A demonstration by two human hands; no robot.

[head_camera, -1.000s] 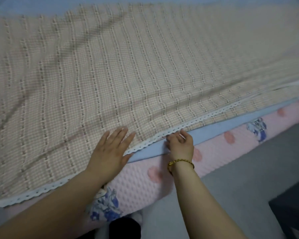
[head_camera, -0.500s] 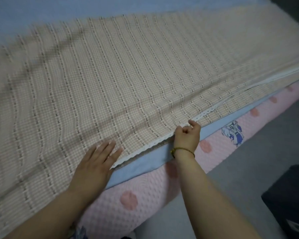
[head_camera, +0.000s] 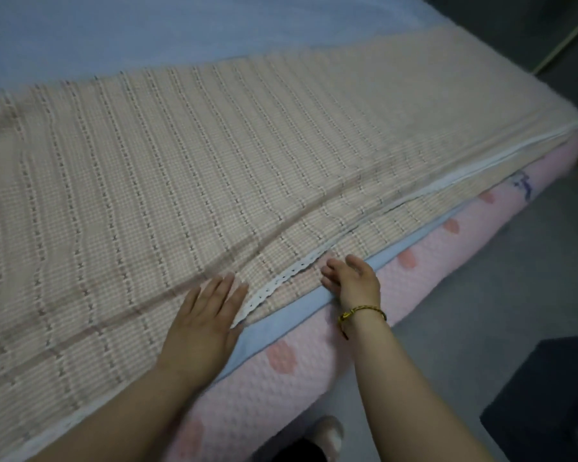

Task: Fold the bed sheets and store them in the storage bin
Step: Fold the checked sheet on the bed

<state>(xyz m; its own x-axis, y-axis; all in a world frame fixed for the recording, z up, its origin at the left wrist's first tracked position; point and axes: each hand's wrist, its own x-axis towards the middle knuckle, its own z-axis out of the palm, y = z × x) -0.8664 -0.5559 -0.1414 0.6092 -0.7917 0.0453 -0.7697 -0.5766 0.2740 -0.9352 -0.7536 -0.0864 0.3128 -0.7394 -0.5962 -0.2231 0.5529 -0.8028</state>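
- The peach-and-white checked cotton bed sheet (head_camera: pixel 181 161) lies spread and doubled over on the bed, filling the middle of the frame. Its white lace-trimmed edge (head_camera: pixel 281 281) runs from lower centre up towards the right side.
- The left hand (head_camera: pixel 204 318), lower centre, lies flat on the top layer with its fingers straight and together. It presses the cloth down and grasps nothing, and the lace edge runs just beside its fingertips.
- The right hand (head_camera: pixel 356 280), right of centre and wearing a thin yellow cord bracelet (head_camera: pixel 362 311), rests with loosely bent fingers on the lower layer's edge. I cannot tell whether any cloth is nipped under them.
- The two layers are out of line here: the lace edge sits back from the lower layer's edge, with a long crease running up-right from the left hand.
- Risk: folding onward from this offset would probably lock in a crooked, bulky bundle that fits a bin poorly.
- Risk: the right hand sits where the sheet meets the plain light-blue under-sheet (head_camera: pixel 281 320), so a pull could drag that one along too.
- Risk: the sheet's edge hangs near the pink dotted quilted mattress cover (head_camera: pixel 314 395), so loose cloth may slide to the grey floor (head_camera: pixel 481 295).
- A dark boxy shape (head_camera: pixel 548 401) sits at lower right; whether it is the bin is unclear.
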